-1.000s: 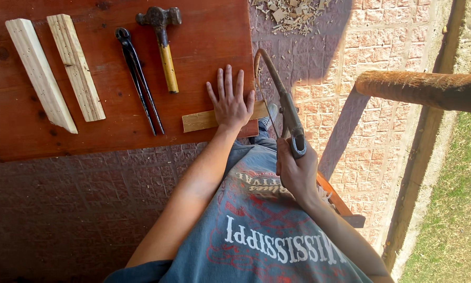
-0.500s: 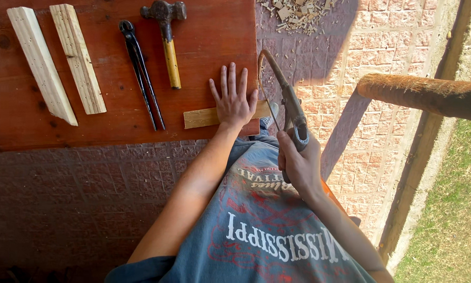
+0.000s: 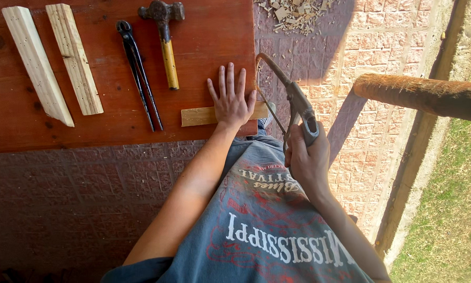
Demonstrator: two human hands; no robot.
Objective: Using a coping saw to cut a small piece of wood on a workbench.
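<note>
We've got the left hand [image 3: 232,100] flat w/ fingers spread wide, pressing a short pale wooden strip [image 3: 199,116] onto the dark red-brown wooden table [image 3: 209,31] near its right-hand front corner; the strip's end pokes just past the table's right edge. The right hand [image 3: 308,157] is wrapped tight round the grey handle of a small metal bow-frame saw [image 3: 290,99], blade at that overhanging end.

Vs. the shots a sec ago, the saw hand has shifted a little along the line of the blade while the left palm hasn't budged, so we read it as mid-stroke, cut not through yet.

Along the table's back edge: two long pale wood battens [image 3: 52,63] toward the left corner, black pincers [image 3: 139,73] and a hammer w/ yellow handle [image 3: 166,42] in the middle. Wood chips [image 3: 296,13] lie on the brick paving off the right edge.
</note>
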